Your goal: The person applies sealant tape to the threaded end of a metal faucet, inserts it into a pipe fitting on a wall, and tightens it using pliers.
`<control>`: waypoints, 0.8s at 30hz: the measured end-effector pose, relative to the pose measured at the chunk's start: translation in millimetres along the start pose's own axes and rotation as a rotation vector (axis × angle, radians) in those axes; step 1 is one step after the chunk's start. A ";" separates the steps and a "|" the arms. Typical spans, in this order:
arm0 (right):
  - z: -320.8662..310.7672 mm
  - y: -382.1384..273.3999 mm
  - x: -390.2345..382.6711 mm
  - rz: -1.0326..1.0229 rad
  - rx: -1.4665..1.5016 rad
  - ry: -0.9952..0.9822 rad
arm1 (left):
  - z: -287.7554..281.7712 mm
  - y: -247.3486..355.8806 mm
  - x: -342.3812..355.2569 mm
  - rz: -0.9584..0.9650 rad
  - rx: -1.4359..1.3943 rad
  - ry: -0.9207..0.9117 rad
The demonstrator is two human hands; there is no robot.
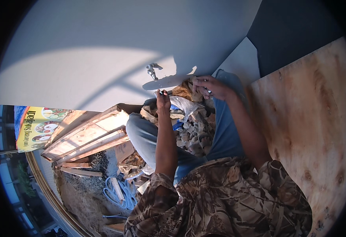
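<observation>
On my feed the silver tap [152, 72] juts from the pale wall [82, 79], and just below its spout I've got the left hand [164, 98] raised, fingers curled in, though whether they grip anything I can't make out. Over to its right, the right hand [210, 87] is up near the wall, fingers bent and partly closed, anything in them too small to tell. Stone rubble [194, 136] lies between the jeans-clad legs [226, 130], wooden planks [90, 138] to the left, a plywood sheet [307, 130] to the right.
</observation>
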State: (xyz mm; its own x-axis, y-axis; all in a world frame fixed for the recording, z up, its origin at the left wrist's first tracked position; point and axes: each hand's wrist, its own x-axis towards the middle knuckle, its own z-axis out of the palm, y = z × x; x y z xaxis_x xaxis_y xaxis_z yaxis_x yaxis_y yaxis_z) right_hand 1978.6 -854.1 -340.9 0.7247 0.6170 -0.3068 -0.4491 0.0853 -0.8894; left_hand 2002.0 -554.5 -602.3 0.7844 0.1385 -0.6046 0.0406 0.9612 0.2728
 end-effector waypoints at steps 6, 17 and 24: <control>-7.7 4.2 -1.1 -0.002 -0.005 0.049 | 26.4 -11.1 -26.0 0.014 0.101 0.052; -0.5 1.8 4.9 0.015 -0.025 0.034 | 84.9 12.9 -88.4 -0.119 0.133 -0.151; 2.4 -1.8 6.4 0.025 -0.043 0.027 | 102.5 14.0 -96.4 -0.293 -0.172 -0.334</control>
State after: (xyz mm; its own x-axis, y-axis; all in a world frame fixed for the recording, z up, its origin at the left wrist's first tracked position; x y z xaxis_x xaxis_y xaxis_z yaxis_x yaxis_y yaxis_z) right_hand 1982.8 -848.5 -340.4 0.7278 0.5970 -0.3375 -0.4447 0.0361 -0.8950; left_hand 1990.4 -578.9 -463.6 0.9122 -0.2020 -0.3564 0.2094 0.9777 -0.0182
